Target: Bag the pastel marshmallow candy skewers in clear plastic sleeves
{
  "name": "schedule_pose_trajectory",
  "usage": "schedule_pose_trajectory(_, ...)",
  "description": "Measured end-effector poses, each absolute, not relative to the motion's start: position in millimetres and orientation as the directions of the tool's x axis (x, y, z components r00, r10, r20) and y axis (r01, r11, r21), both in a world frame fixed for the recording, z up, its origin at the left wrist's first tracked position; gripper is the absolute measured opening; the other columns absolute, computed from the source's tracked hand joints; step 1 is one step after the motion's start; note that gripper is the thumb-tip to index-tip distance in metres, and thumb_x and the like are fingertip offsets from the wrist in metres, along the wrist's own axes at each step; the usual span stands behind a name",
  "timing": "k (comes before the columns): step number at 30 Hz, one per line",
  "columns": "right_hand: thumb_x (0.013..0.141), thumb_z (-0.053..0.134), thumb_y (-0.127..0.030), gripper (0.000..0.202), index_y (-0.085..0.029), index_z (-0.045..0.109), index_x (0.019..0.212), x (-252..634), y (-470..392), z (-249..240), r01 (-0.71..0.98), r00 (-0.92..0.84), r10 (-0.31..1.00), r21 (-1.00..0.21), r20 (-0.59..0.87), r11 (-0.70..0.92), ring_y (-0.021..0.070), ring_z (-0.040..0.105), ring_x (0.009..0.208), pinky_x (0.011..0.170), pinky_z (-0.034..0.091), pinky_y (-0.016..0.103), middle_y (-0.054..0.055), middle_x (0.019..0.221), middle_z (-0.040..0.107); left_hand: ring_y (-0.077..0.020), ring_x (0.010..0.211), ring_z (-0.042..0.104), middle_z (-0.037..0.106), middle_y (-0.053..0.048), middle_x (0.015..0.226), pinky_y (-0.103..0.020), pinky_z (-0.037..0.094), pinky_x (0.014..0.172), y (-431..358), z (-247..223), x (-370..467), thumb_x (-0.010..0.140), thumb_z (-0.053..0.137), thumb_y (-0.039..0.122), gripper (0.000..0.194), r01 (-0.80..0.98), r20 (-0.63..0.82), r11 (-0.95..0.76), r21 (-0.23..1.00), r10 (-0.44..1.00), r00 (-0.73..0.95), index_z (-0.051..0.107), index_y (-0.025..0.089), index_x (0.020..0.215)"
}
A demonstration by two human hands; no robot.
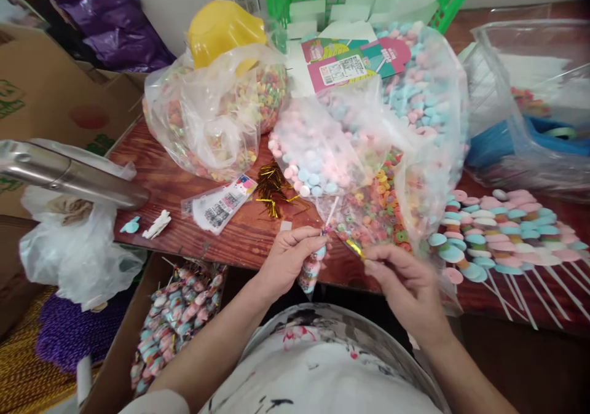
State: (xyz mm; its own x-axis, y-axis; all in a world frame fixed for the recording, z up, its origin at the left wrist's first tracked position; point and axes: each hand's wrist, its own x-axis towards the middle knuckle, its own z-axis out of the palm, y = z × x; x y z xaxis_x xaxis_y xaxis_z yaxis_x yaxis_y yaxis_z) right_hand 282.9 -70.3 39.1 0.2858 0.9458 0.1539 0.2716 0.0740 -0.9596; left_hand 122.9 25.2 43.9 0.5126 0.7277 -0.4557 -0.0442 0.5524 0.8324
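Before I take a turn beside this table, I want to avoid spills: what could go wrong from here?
The thin gold strip, pinched in the right hand, might slip out. The wrapped candy stick is in the left hand near the table's front edge, so a loosened grip could drop it. The unwrapped candy sticks lie loose near the right arm; a bump might scatter them.

The left hand [292,254] grips a wrapped candy stick [310,274], its white stem pointing up, while the right hand [405,282] pinches a gold twist tie [354,246] just beside it. On the wooden surface [249,240] lie a heap of gold ties [275,188], printed sleeves [220,206] and bulging bags of candy [431,110]; unwrapped candy sticks [502,233] rest at right, and wrapped ones [182,316] pile up in a box [115,340] below left.
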Motion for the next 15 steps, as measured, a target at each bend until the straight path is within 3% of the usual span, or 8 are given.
schedule_pose_trajectory(3, 0.084, 0.054, -0.005, 0.022, -0.02, 0.065, 0.095, 280.1, -62.4, 47.8, 0.532, 0.134, 0.869, -0.774, 0.477, 0.343, 0.0138, 0.053, 0.067, 0.066, 0.045, 0.029, 0.0, 0.074, 0.06, -0.0044, 0.044, 0.042, 0.053, 0.002, 0.056, -0.016, 0.033, 0.041, 22.8, 44.5, 126.9, 0.07, 0.07, 0.034, 0.024, 0.02, -0.41, 0.468, 0.884, 0.752, 0.516, 0.064, 0.013, 0.061)
schedule_pose_trajectory(6, 0.084, 0.048, -0.001, 0.034, -0.02, 0.066, 0.106, 276.2, -49.9, 49.3, 0.676, -0.052, 0.822, -0.586, 0.567, 0.447, 0.017, 0.057, 0.074, 0.075, 0.047, 0.035, 0.005, 0.081, 0.065, -0.0045, 0.041, 0.038, 0.048, 0.003, 0.054, -0.018, 0.031, 0.04, 19.1, 47.4, 129.2, 0.073, 0.063, 0.03, 0.023, 0.026, -0.341, 0.388, 0.921, 0.772, 0.537, 0.057, 0.014, 0.057)
schedule_pose_trajectory(9, 0.086, 0.048, -0.001, 0.033, -0.021, 0.067, 0.105, 274.9, -43.5, 47.0, 0.684, -0.013, 0.852, -0.618, 0.523, 0.389, 0.0165, 0.059, 0.074, 0.079, 0.048, 0.036, 0.004, 0.08, 0.066, -0.0054, 0.042, 0.037, 0.046, 0.004, 0.055, -0.019, 0.031, 0.042, 17.3, 48.7, 127.2, 0.076, 0.06, 0.029, 0.023, 0.055, -0.291, 0.32, 0.946, 0.758, 0.584, 0.056, 0.015, 0.058)
schedule_pose_trajectory(13, 0.086, 0.051, -0.003, 0.029, -0.02, 0.066, 0.103, 271.9, -45.7, 43.0, 0.674, 0.032, 0.866, -0.651, 0.499, 0.35, 0.0156, 0.06, 0.07, 0.08, 0.05, 0.035, 0.002, 0.077, 0.067, -0.0097, 0.06, 0.045, 0.048, 0.001, 0.061, -0.022, 0.038, 0.059, 18.5, 41.8, 122.3, 0.082, 0.06, 0.031, 0.031, 0.028, -0.138, 0.154, 0.988, 0.772, 0.62, 0.058, 0.015, 0.056)
schedule_pose_trajectory(15, 0.086, 0.052, -0.005, 0.032, -0.022, 0.064, 0.111, 268.1, -49.9, 40.3, 0.677, 0.055, 0.868, -0.657, 0.494, 0.332, 0.0161, 0.06, 0.07, 0.077, 0.05, 0.034, 0.002, 0.078, 0.067, -0.011, 0.063, 0.045, 0.049, 0.0, 0.063, -0.024, 0.038, 0.062, 19.4, 37.7, 121.1, 0.085, 0.059, 0.033, 0.031, 0.035, -0.121, 0.126, 0.991, 0.785, 0.608, 0.06, 0.015, 0.058)
